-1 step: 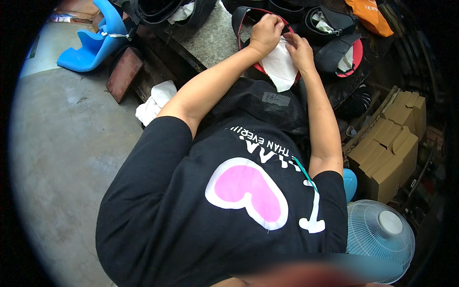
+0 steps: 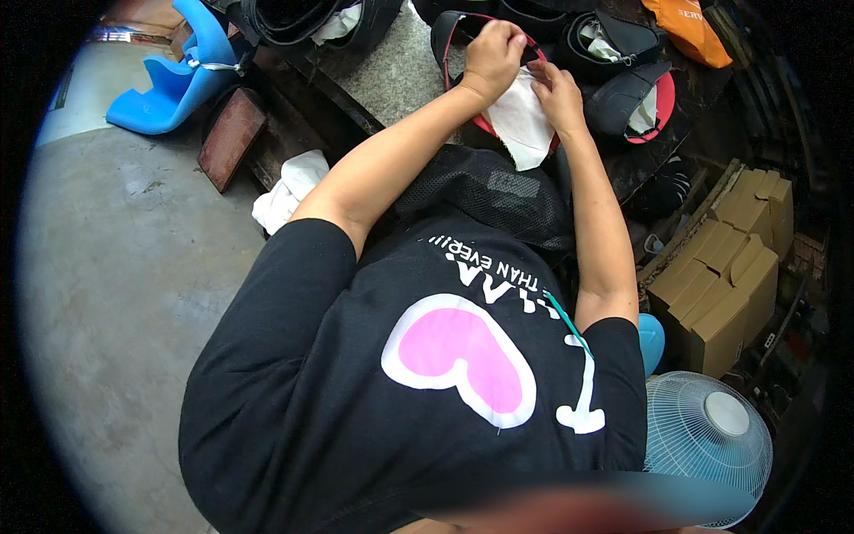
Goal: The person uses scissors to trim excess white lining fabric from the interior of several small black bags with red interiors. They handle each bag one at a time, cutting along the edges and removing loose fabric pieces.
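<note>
At the top middle, a black, curved, cap-like piece with red edging [image 2: 440, 44] rests at the worktable's near edge. A pointed white cloth piece [image 2: 520, 133] hangs from its inside toward me. My left hand [image 2: 492, 64] is closed in a pinch at the red edge, its fingertips partly hidden. Just right of it, my right hand [image 2: 560, 100] has its fingers bent over the white cloth and the red rim, thumb and fingertips pressed on them. Any small thing between the fingers cannot be made out.
Similar black pieces with white stuffing [image 2: 609, 40] crowd the table's right, one with a red underside [image 2: 665, 102]. More black pieces [image 2: 294, 22] lie at the left, near a blue foam-like shape [image 2: 178, 89]. Cardboard boxes [image 2: 712, 276] and a fan [image 2: 707, 445] stand right.
My left hand has shifted very slightly at the red edge. Everything else looks the same.
</note>
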A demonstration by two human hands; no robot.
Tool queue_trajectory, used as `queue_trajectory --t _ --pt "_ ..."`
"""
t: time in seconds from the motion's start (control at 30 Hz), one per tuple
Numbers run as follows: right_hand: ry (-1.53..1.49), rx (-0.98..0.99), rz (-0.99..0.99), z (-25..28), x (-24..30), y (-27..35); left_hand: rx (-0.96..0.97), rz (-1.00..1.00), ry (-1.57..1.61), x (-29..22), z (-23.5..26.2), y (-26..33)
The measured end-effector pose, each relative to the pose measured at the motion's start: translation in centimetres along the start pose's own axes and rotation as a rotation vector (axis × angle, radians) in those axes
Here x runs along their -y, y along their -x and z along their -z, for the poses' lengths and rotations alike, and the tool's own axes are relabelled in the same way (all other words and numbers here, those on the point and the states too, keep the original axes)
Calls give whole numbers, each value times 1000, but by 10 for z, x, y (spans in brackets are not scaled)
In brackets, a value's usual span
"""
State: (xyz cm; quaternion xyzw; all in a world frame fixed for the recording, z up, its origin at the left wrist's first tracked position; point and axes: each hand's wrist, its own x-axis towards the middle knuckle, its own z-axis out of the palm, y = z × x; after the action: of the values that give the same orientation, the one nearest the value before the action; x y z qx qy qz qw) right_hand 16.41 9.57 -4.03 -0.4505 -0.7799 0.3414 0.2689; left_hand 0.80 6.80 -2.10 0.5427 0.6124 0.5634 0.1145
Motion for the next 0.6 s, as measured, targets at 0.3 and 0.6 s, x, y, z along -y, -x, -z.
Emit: queue_trajectory --t 0.3,0.6 --pt "260 -43 49 80 32 90 555 -136 -309 12 26 -3" --pt "626 161 -481 104 4 188 563 -85 -344 16 17 -9"
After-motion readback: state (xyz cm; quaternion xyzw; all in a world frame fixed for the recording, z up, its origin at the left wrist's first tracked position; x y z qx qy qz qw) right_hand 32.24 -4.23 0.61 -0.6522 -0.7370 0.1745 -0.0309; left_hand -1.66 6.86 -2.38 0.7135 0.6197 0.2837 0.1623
